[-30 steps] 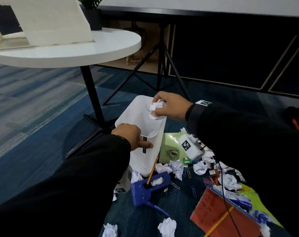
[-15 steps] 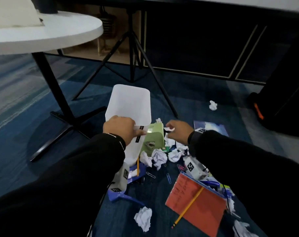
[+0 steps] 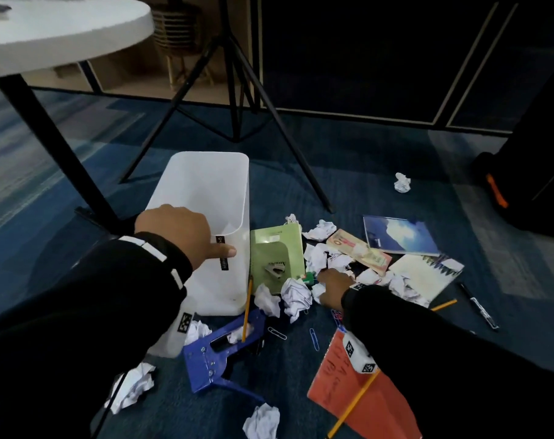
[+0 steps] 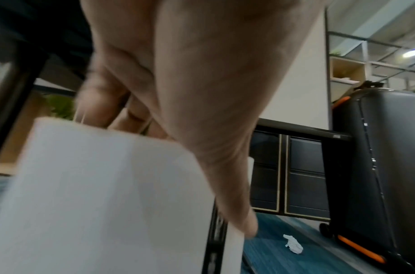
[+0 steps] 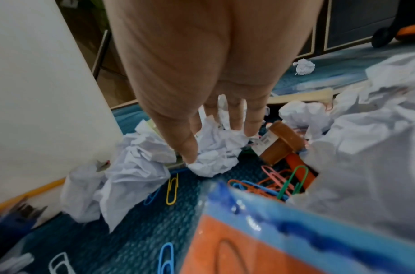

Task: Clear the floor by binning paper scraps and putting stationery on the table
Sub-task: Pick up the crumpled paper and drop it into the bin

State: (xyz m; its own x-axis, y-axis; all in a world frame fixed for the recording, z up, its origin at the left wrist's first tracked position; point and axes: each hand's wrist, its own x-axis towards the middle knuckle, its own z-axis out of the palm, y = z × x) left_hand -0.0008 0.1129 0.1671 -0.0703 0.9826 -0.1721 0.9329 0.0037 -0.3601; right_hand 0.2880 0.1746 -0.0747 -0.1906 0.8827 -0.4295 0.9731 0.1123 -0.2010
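Left hand (image 3: pixel 174 228) grips bin (image 3: pixel 206 185) rim; right hand (image 3: pixel 332 285) pinches scrap (image 5: pixel 216 155) (hemmed in).

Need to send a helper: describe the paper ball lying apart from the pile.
Find the black case at the right edge. On the carpet left of it, beyond the blue notebook, lies a paper ball. It sits alone, away from the pile by the bin.

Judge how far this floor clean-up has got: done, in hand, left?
Done: unclear; the white bin hides its contents. In hand: left hand grips its rim; right hand pinches a crumpled paper ball. Left on the floor: more paper balls, blue stapler, orange notebook, paper clips.
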